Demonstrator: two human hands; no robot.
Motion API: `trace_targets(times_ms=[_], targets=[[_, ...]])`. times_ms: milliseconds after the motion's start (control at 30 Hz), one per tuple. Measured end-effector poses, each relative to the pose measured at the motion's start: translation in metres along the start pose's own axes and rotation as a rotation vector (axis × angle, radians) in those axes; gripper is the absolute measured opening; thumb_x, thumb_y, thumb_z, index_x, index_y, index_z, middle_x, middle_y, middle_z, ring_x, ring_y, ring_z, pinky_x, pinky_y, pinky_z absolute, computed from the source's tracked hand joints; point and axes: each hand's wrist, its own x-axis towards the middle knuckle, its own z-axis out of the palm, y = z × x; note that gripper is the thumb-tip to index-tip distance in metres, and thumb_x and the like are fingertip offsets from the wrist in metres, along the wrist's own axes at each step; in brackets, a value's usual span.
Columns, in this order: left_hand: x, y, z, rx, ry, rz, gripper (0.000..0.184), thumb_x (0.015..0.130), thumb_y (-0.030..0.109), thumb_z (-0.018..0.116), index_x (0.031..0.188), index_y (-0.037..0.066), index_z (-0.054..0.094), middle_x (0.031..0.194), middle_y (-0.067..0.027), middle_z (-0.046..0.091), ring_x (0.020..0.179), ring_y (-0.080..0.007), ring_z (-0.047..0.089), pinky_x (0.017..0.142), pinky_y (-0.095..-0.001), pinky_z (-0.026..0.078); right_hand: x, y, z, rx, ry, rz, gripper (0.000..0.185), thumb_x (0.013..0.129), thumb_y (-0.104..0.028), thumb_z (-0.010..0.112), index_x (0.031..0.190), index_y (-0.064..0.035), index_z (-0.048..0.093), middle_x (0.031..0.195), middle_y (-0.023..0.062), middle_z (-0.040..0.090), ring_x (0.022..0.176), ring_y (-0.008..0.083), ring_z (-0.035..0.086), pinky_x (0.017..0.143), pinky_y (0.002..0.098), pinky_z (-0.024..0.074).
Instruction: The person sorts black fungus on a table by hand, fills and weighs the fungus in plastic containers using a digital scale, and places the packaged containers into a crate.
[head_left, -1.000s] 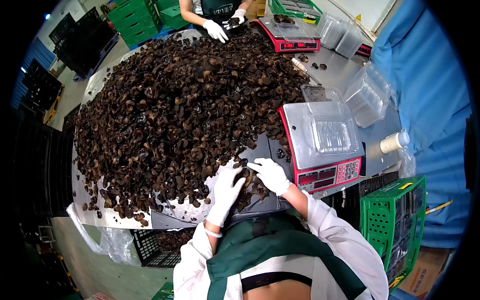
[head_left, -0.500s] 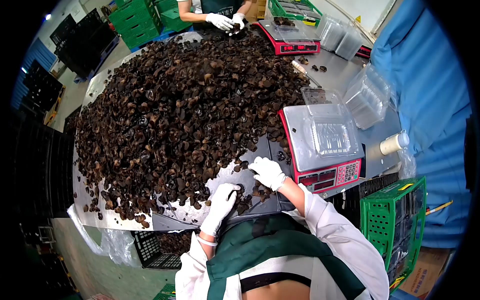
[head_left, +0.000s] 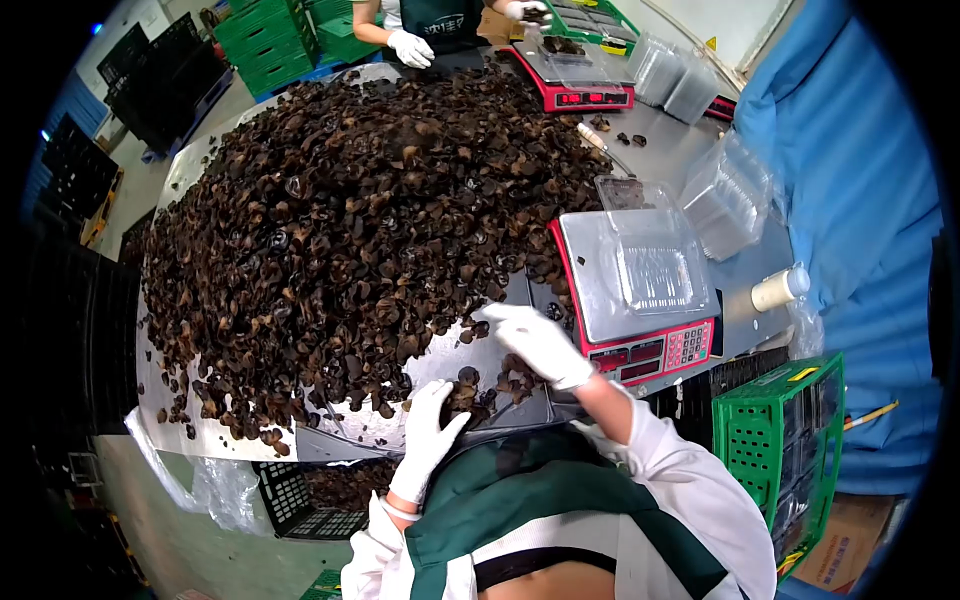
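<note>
A large heap of dark brown wood ear mushrooms (head_left: 340,230) covers most of the metal table. At its near edge my left hand (head_left: 430,440), in a white glove, has its thumb apart from the fingers and rests beside a small group of wood ears (head_left: 470,395). My right hand (head_left: 540,345), also gloved, stretches its fingers toward the heap over a bare strip of table; nothing shows in it, though its fingertips are slightly blurred. Right of that hand stands a red digital scale (head_left: 640,300) with an open clear plastic box (head_left: 655,265) on its plate.
Stacked clear boxes (head_left: 730,195) and a whitish cylinder (head_left: 780,288) lie beyond the scale. Across the table a co-worker's gloved hand (head_left: 528,12) holds wood ears near a second scale (head_left: 590,97). A green crate (head_left: 780,440) stands at right, a black crate (head_left: 300,505) below.
My left hand has opened and shifted left from the small group of wood ears. My right hand's fingers have straightened and reach further left. The co-worker's hands have parted, one moving toward the far scale.
</note>
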Motion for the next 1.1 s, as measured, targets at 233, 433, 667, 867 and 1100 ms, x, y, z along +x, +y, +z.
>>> trace_targets(times_ms=[233,433,667,867,1100], targets=[[0.016,0.020,0.005,0.247,-0.252,0.127,0.089,0.066,0.048,0.075,0.138,0.008,0.040,0.143,-0.0196,0.036,0.132,-0.0377,0.034,0.107,-0.0462,0.029,-0.062,0.017,0.002,-0.921,-0.356,0.140,0.102,0.058,-0.056,0.077,0.144,-0.0328,0.028,0.150,0.0191,0.019,0.132,0.0448,0.028,0.097,0.0556,0.0373],[0.027,-0.010,0.018,0.204,-0.108,0.251,0.042,0.075,0.022,0.070,0.114,0.010,0.062,0.118,-0.0118,0.058,0.104,-0.0309,0.055,0.087,-0.0396,0.045,-0.054,0.055,0.034,-0.822,-0.233,-0.061,0.048,0.070,-0.036,0.072,0.113,-0.0207,0.059,0.133,0.0090,0.044,0.110,0.0288,0.049,0.081,0.0393,0.0498],[0.035,-0.019,0.023,-0.184,0.131,0.015,0.017,0.079,0.010,0.067,0.094,0.002,0.064,0.096,-0.0123,0.064,0.090,-0.0270,0.060,0.081,-0.0344,0.048,-0.034,0.084,0.025,-0.141,0.081,-0.123,0.021,0.079,-0.014,0.067,0.098,-0.0122,0.062,0.102,0.0077,0.061,0.088,0.0216,0.060,0.076,0.0323,0.0496],[0.046,-0.013,0.007,-1.355,0.234,-0.663,0.015,0.091,0.022,0.059,0.101,0.011,0.059,0.091,0.0009,0.061,0.078,-0.0115,0.058,0.067,-0.0279,0.046,-0.021,0.059,0.015,1.555,-0.103,0.453,0.047,0.097,-0.035,0.039,0.131,-0.0037,0.044,0.127,0.0181,0.053,0.095,0.0262,0.061,0.064,0.0377,0.0556],[0.050,0.006,0.007,-1.788,0.255,-0.823,0.017,0.089,0.023,0.055,0.098,0.009,0.058,0.098,-0.0065,0.063,0.090,-0.0234,0.061,0.068,-0.0359,0.050,-0.021,0.033,0.031,1.888,-0.135,0.367,0.068,0.095,-0.053,0.030,0.143,-0.0049,0.028,0.139,0.0184,0.043,0.108,0.0322,0.058,0.072,0.0484,0.0537]])
